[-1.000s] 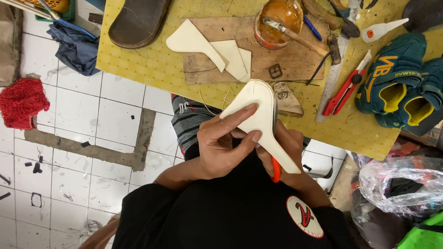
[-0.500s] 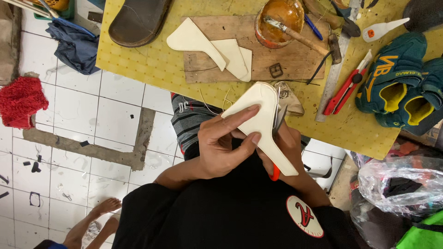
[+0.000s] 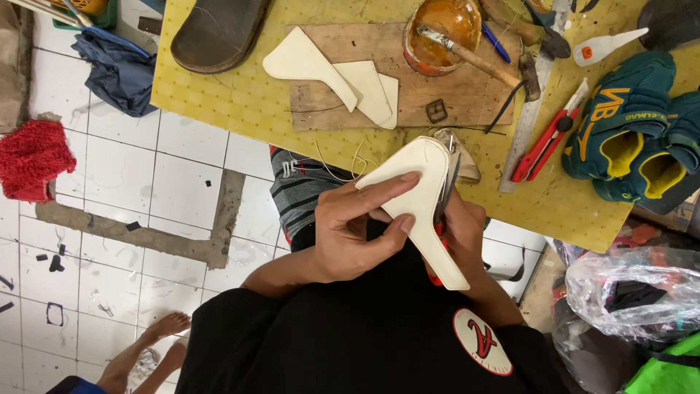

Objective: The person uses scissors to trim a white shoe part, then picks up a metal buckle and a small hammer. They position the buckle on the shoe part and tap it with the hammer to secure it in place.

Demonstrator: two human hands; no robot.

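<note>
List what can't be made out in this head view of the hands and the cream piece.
- Right hand: mostly hidden behind the cream, curved, leather-like cut piece; its grip cannot be judged.
- Scissors: only thin grey blades and a bit of red handle show past that piece's edge.
- Left hand: its palm side is turned away.
- Orange-brown glue bowl: top cut off by the frame edge.

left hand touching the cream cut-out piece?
Touching. Head view: left hand pinches the cream piece, index finger lying across its face, thumb against its edge.
</note>
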